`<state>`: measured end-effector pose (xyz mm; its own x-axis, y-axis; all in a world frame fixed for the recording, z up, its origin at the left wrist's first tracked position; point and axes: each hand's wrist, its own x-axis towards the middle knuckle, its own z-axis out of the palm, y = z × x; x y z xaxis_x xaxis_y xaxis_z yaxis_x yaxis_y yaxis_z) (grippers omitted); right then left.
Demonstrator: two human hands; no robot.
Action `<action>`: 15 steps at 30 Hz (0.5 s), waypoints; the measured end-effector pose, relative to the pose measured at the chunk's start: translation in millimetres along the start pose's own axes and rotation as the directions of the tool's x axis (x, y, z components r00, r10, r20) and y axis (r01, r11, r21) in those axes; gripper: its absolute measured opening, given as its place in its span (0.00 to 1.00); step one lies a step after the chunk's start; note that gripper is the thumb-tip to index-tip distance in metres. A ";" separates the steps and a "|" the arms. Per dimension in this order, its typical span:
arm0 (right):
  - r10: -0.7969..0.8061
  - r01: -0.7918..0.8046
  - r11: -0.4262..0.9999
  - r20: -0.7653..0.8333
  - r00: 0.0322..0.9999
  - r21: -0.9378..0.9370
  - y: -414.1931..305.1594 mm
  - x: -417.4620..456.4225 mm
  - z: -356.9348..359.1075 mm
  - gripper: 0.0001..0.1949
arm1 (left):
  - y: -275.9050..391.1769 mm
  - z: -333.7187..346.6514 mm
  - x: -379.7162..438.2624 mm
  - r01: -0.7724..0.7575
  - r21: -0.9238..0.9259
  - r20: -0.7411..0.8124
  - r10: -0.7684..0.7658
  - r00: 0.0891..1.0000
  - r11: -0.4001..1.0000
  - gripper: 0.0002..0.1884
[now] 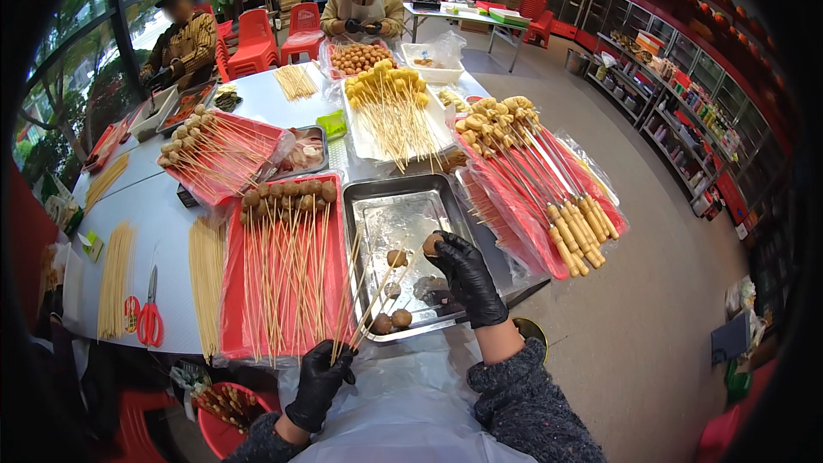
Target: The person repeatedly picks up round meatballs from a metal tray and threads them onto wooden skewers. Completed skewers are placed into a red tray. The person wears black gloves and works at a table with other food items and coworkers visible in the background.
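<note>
My left hand [319, 381], in a black glove, grips the lower ends of several bamboo skewers [379, 294] that fan upward over the metal tray. Between the gloved fingertips of my right hand [468, 276] is a brown meatball [432, 244], near the tip of one skewer; I cannot tell whether they touch. Below lies a rectangular metal tray [411, 209] with a few loose meatballs [397, 258] and some liquid in it. Left of it, a red tray [233, 308] lined with clear plastic carries rows of skewered meatballs [289, 196], sticks pointing towards me.
Red-handled scissors [150, 318] lie between bundles of bare skewers [116, 283] at the left. Trays of skewered yellow pieces [389, 87] and wooden-handled metal skewers [572, 231] stand beyond and right. Across the table are two people [363, 3]. A red bucket [222, 437] stands below.
</note>
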<state>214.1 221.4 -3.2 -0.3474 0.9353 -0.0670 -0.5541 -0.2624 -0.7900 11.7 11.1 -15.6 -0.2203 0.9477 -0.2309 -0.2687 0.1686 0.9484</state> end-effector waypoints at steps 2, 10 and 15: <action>0.019 -0.017 0.994 -0.014 1.000 0.110 0.5 -1.3 -1.8 0.12 | -2.1 -1.4 1.0 -0.017 0.037 0.009 0.017 1.000 0.999 0.02; -0.041 0.053 0.973 -0.059 0.997 0.222 1.5 0.4 0.3 0.10 | -0.5 0.6 0.0 -0.011 0.117 -0.005 0.012 1.000 0.993 0.03; -0.063 0.059 0.979 0.017 0.998 0.197 6.6 1.6 -4.8 0.12 | 3.8 0.6 -0.2 0.021 0.104 0.002 -0.022 1.000 0.994 0.03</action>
<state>213.6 222.2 -11.5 -0.3247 0.9458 -0.0064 -0.7117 -0.2488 -0.6570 11.3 11.7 -11.8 -0.2130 0.9443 -0.2510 -0.1739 0.2161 0.9608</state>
